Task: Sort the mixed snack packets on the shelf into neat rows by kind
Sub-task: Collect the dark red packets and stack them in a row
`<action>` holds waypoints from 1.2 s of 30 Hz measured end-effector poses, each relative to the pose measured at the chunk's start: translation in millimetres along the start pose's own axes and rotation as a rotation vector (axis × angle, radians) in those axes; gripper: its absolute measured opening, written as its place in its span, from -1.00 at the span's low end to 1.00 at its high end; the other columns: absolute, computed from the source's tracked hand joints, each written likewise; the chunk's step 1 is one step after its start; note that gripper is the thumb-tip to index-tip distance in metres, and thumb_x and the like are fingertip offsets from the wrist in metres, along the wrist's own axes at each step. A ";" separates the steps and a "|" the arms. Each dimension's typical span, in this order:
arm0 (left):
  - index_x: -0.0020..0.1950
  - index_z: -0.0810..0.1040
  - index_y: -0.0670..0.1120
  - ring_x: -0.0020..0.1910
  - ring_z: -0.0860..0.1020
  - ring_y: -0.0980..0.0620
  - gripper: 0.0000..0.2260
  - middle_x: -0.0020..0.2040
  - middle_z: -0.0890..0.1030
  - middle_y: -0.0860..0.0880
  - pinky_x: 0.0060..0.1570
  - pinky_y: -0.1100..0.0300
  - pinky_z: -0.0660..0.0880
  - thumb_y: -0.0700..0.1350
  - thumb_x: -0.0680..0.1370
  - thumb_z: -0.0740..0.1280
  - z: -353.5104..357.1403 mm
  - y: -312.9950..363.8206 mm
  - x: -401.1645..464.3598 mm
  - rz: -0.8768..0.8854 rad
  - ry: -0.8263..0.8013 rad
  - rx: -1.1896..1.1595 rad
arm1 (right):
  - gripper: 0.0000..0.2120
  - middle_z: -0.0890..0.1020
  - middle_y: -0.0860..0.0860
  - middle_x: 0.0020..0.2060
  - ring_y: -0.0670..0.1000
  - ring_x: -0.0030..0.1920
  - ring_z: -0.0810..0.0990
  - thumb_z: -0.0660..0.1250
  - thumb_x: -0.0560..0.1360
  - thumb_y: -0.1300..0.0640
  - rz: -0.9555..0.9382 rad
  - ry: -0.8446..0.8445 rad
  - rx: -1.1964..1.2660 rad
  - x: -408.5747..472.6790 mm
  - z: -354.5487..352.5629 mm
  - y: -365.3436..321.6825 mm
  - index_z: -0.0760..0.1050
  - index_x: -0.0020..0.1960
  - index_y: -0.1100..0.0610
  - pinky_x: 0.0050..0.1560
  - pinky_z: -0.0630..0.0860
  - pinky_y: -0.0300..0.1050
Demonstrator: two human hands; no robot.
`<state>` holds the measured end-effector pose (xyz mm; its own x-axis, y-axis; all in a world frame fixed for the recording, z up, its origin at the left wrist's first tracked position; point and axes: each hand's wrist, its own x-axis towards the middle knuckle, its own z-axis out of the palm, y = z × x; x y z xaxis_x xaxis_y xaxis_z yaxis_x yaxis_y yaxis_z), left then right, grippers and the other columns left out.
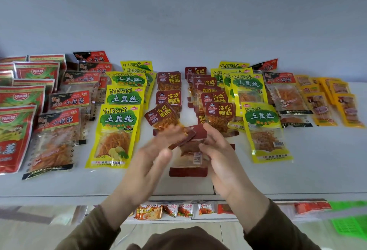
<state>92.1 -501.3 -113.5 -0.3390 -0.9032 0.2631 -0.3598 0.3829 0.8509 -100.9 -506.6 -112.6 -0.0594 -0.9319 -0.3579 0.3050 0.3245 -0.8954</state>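
- I am keeping the big red foil bags point(18, 98) stacked at the far left of the white shelf point(317, 170), with the black-and-red clear-window packets point(65, 122) overlapping beside them, so each kind is forming its own column.
- I am leaving the glossy yellow packets point(119, 130) shingled next, labels up.
- My left hand point(156, 150) is blurring; its fingers are looking fairly straight against the small dark-red packets point(190, 140), though I cannot tell whether they are gripping.
- My right hand point(216, 150) is curling round the same flat, crinkly bundle, holding it above the shelf's middle, probably to square it for the row of dark-red packets point(218, 114) just behind.
- A second yellow column point(262, 126) and orange strip packs point(325, 106) are lying further right.
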 end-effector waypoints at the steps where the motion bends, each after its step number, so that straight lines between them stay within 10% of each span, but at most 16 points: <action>1: 0.54 0.44 0.08 0.61 0.21 0.18 -0.47 0.59 0.33 0.19 0.57 0.07 0.22 0.29 0.68 0.06 -3.0 -0.9 5.7 -0.098 0.074 0.082 | -0.46 0.57 -0.03 0.38 -0.02 0.35 0.56 0.20 0.65 0.40 -0.026 0.014 -0.033 0.0 -2.2 0.8 0.42 0.48 -0.10 0.34 0.53 0.08; 5: 0.69 0.07 0.10 0.64 -0.22 0.06 -0.43 0.66 -0.16 0.07 0.58 0.08 -0.22 0.22 0.69 0.02 -1.5 -18.8 28.4 -0.347 -0.123 0.551 | -0.38 0.35 -0.25 0.46 -0.31 0.40 0.35 0.22 0.66 0.37 -0.197 0.061 -0.247 -3.0 -7.0 -0.4 0.35 0.50 -0.25 0.47 0.37 -0.08; 18: 0.61 0.19 0.17 0.67 -0.14 0.05 -0.48 0.69 0.05 0.12 0.64 -0.04 -0.17 -0.19 0.71 0.18 -7.1 -35.0 57.8 -0.225 -0.302 0.628 | -0.37 0.39 -0.32 0.44 -0.28 0.52 0.25 0.17 0.67 0.40 -0.387 0.150 -0.304 5.5 -10.5 -14.1 0.32 0.49 -0.27 0.58 0.26 0.06; 23: 0.50 0.44 0.13 0.59 0.23 0.13 -0.60 0.56 0.38 0.15 0.57 0.06 0.21 -0.21 0.71 0.19 -4.8 -22.7 50.0 -0.226 0.007 0.295 | -0.35 0.35 -0.18 0.55 -0.18 0.55 0.27 0.18 0.67 0.36 -0.326 0.094 -0.243 17.7 -3.3 -7.8 0.31 0.50 -0.33 0.54 0.31 0.18; 28: 0.26 0.59 0.08 0.05 0.70 0.09 -0.80 0.05 0.75 0.06 -0.04 0.28 0.62 -0.05 0.65 0.33 4.4 16.5 43.1 -0.519 0.112 -0.529 | -0.39 0.41 -0.12 0.53 -0.08 0.52 0.38 0.18 0.68 0.36 -0.272 -0.002 -0.066 27.6 15.0 -13.6 0.35 0.49 -0.27 0.41 0.48 0.18; 33: 0.25 0.58 -0.07 -0.05 0.72 -0.01 -0.76 -0.08 0.71 0.01 -0.16 0.22 0.60 -0.32 0.64 0.31 2.6 13.3 50.4 -0.444 0.185 -0.605 | -0.41 0.35 -0.16 0.54 -0.13 0.53 0.30 0.29 0.66 0.23 -0.363 -0.006 -0.311 28.7 27.4 -14.4 0.26 0.55 -0.24 0.50 0.37 0.15; 36: 0.28 0.58 0.01 0.06 0.70 -0.06 -0.75 0.06 0.70 -0.04 -0.01 0.19 0.63 -0.25 0.64 0.35 0.0 11.4 48.4 -0.368 0.244 -0.388 | -0.48 0.37 -0.25 0.46 -0.25 0.41 0.34 0.31 0.66 -0.03 -0.412 -0.027 -0.447 17.3 29.3 -23.5 0.24 0.55 -0.24 0.34 0.39 -0.20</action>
<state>71.5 -540.6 -91.1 -0.0253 -0.9994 -0.0232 -0.0560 -0.0218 0.9982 -81.2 -535.0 -89.9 -0.0620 -0.9971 0.0435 -0.1675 -0.0326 -0.9853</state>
